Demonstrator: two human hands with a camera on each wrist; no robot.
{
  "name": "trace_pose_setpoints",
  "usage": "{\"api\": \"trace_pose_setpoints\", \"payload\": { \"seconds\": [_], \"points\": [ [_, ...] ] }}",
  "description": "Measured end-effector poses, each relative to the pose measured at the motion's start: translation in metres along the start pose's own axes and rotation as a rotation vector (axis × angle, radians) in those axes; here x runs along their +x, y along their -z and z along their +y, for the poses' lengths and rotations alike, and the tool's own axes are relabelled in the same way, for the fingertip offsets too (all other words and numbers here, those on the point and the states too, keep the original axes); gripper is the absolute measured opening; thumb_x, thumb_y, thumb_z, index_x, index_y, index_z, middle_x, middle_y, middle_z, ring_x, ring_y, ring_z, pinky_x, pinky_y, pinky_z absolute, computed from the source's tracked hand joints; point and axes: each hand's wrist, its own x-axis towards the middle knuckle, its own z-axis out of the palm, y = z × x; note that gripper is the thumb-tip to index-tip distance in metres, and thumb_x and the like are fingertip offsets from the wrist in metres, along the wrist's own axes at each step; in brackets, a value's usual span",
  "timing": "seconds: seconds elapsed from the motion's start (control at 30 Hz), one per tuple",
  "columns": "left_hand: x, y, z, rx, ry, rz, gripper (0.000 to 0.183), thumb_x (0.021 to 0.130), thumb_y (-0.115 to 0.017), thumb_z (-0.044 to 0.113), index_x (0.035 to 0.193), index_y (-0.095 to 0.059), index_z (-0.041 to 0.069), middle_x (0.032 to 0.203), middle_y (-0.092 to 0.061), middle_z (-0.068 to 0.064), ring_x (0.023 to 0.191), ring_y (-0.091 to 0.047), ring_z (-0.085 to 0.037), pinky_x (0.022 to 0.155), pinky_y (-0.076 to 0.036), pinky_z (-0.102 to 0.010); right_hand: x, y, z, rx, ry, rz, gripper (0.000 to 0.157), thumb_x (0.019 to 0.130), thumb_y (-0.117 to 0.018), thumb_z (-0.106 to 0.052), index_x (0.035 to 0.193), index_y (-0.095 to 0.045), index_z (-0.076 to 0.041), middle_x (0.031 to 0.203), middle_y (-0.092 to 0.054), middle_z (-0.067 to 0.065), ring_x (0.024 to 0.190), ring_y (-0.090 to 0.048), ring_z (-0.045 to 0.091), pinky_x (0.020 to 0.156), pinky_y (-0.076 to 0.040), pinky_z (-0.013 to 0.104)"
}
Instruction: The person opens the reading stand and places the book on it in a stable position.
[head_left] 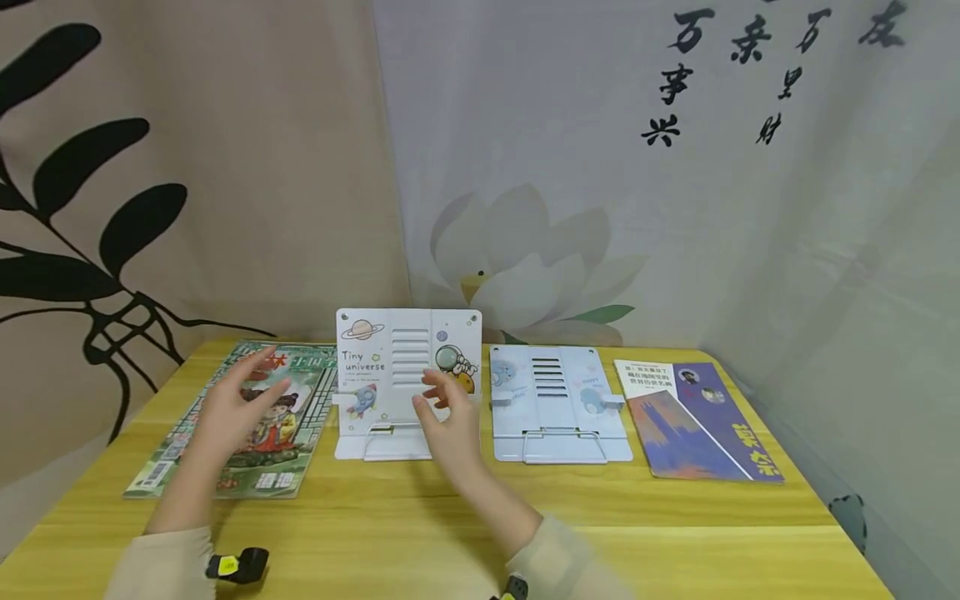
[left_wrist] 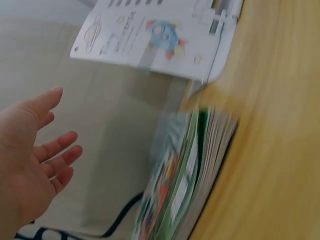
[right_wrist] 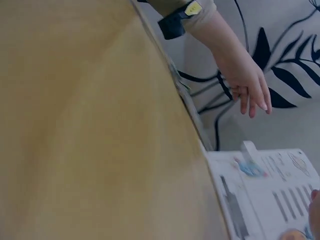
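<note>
A white metal book stand (head_left: 410,323), printed "Tiny universe" with a planet, a rocket and an astronaut, stands propped up at the table's middle. My right hand (head_left: 453,429) hovers in front of it, fingers loosely bent with nothing between them. Above a stack of magazines (head_left: 281,433) my left hand (head_left: 231,410) is raised, its fingers spread and holding nothing. The left wrist view shows that hand (left_wrist: 22,155) apart from the thick pile of magazines (left_wrist: 187,185). At the right wrist view's edge, only a bit of my right hand (right_wrist: 315,215) appears.
To the right of the first stand is a second white book stand (head_left: 517,421) with pale blue prints, leaning lower. A purple and white booklet (head_left: 720,417) lies farther right on the wooden table (head_left: 420,533). Behind the table hangs a printed curtain (head_left: 292,167).
</note>
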Motion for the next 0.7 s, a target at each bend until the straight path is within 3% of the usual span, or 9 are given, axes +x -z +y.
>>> {"api": "trace_pose_setpoints", "payload": {
  "seconds": [0.13, 0.33, 0.53, 0.7],
  "points": [
    [-0.011, 0.016, -0.012, 0.031, 0.016, -0.009, 0.061, 0.097, -0.058, 0.031, 0.149, -0.035, 0.009, 0.127, -0.049, -0.028, 0.106, -0.047, -0.045, 0.073, -0.044, -0.053, -0.012, -0.014, -0.012, 0.015, -0.034, -0.041, 0.03, 0.086, -0.064, 0.006, 0.117, -0.061, 0.004, 0.104, -0.065, 0.017, 0.084, -0.062, 0.032, 0.074, -0.05, 0.047],
    [-0.022, 0.039, -0.031, 0.057, 0.09, -0.029, 0.064, 0.098, -0.055, 0.033, 0.148, -0.032, 0.001, 0.129, -0.045, -0.034, 0.108, -0.044, -0.051, 0.077, -0.04, -0.06, -0.024, -0.04, 0.011, 0.028, -0.017, -0.065, 0.031, 0.086, -0.068, -0.001, 0.117, -0.064, -0.003, 0.101, -0.068, 0.009, 0.079, -0.064, 0.016, 0.07, -0.052, 0.037],
    [-0.034, 0.056, -0.049, 0.052, 0.162, -0.007, 0.066, 0.098, -0.053, 0.034, 0.147, -0.029, -0.003, 0.132, -0.039, -0.037, 0.112, -0.038, -0.054, 0.079, -0.036, -0.065, -0.036, -0.058, 0.005, 0.088, -0.127, -0.115, 0.03, 0.086, -0.069, -0.004, 0.115, -0.066, -0.003, 0.097, -0.068, 0.005, 0.077, -0.062, 0.006, 0.068, -0.049, 0.025],
    [-0.039, 0.064, -0.068, 0.073, 0.233, -0.035, 0.072, 0.098, -0.053, 0.038, 0.149, -0.023, -0.003, 0.138, -0.028, -0.04, 0.114, -0.034, -0.06, 0.076, -0.037, -0.069, -0.044, -0.074, 0.001, 0.129, -0.229, -0.165, 0.03, 0.085, -0.07, -0.004, 0.115, -0.067, -0.005, 0.097, -0.069, 0.009, 0.074, -0.058, 0.003, 0.066, -0.047, 0.019]
  ]
}}
